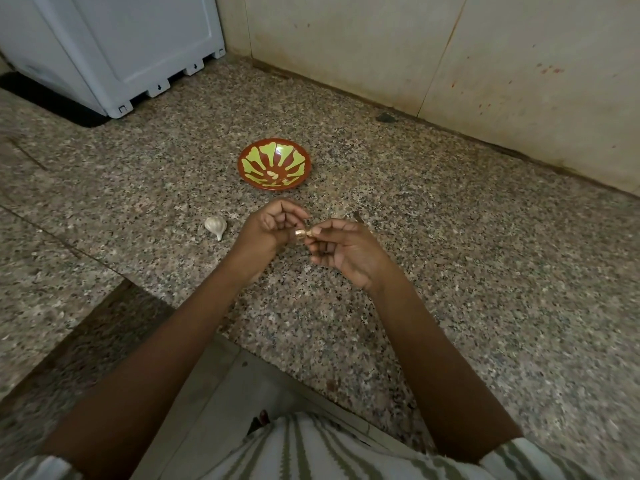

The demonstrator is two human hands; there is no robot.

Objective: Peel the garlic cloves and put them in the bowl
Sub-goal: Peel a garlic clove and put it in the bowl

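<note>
Garlic clove point(302, 233), small and tan, sits pinched between our left hand point(270, 226) and right hand point(341, 247), short of the red-and-green patterned bowl point(305, 157); we should nick its tip and strip skin lengthwise.

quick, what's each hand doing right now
Left hand: pinches one end of the garlic clove.
Right hand: pinches the other end of the same clove.
</note>
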